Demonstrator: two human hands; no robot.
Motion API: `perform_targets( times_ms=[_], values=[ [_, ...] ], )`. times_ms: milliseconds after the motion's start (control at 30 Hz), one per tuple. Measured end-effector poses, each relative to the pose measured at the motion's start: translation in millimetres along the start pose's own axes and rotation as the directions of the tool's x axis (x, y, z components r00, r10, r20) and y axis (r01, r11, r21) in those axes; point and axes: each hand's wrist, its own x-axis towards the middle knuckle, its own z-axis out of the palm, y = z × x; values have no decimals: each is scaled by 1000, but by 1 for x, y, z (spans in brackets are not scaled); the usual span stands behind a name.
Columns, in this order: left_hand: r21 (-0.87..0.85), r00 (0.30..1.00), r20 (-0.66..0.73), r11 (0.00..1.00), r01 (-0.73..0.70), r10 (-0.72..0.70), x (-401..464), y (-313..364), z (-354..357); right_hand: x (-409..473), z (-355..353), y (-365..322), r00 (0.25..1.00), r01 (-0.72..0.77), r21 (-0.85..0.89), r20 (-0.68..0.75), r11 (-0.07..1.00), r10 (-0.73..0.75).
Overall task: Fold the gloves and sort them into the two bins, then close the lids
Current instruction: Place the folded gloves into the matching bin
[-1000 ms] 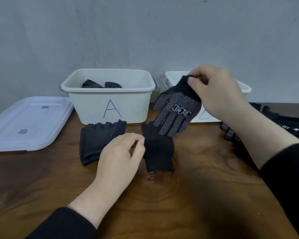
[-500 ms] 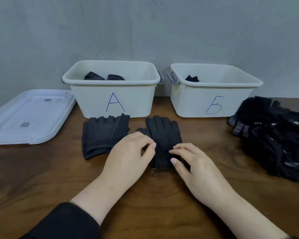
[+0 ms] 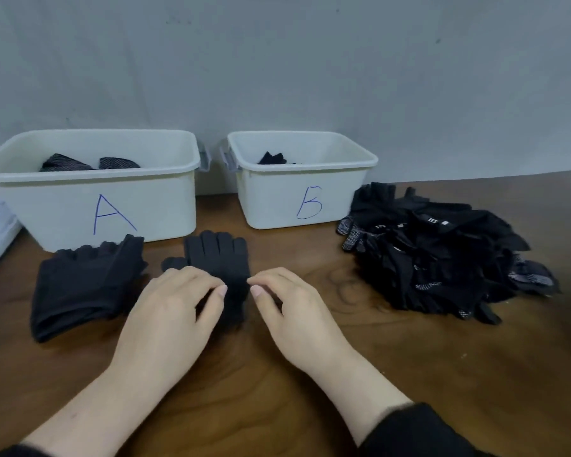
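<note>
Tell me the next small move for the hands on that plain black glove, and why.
Probably fold it: bring the cuff end up over the fingers. The plain black glove lies flat and unfolded, and both the left hand and the right hand pinch it near the cuff.

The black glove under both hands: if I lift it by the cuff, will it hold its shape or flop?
The black glove lies flat and limp on the table, so it will probably droop. It looks like thin knit, likely light. The left hand and right hand pinch it easily, which suggests soft cloth, unlikely to slip.
</note>
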Motion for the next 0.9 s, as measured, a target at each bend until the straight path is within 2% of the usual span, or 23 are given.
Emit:
perform_targets(
  times_ms=[100,200,333,433,533,600,900],
  values=[
    [-115,1000,1,993,-29,29,4,37,16,-9,-18,21,993,-47,-32,-114,998,43],
    [-210,999,48,977,26,-16,12,67,40,-21,-36,39,973,-44,-74,-229,996,26],
    [-222,982,184,971,90,-48,27,88,64,-34,-62,58,920,-41,-202,-390,978,-42],
    [-236,960,279,968,82,-13,30,95,72,-34,-82,80,861,-155,-296,-509,943,-18],
    [-246,938,347,967,71,20,28,93,71,-30,-98,103,846,-386,-271,-486,882,221],
    [-259,926,378,963,75,29,26,88,70,-29,-101,113,833,-479,-260,-436,838,341],
    [-292,922,385,953,80,40,25,89,67,-27,-104,115,761,-581,-108,-425,807,491]
  ],
)
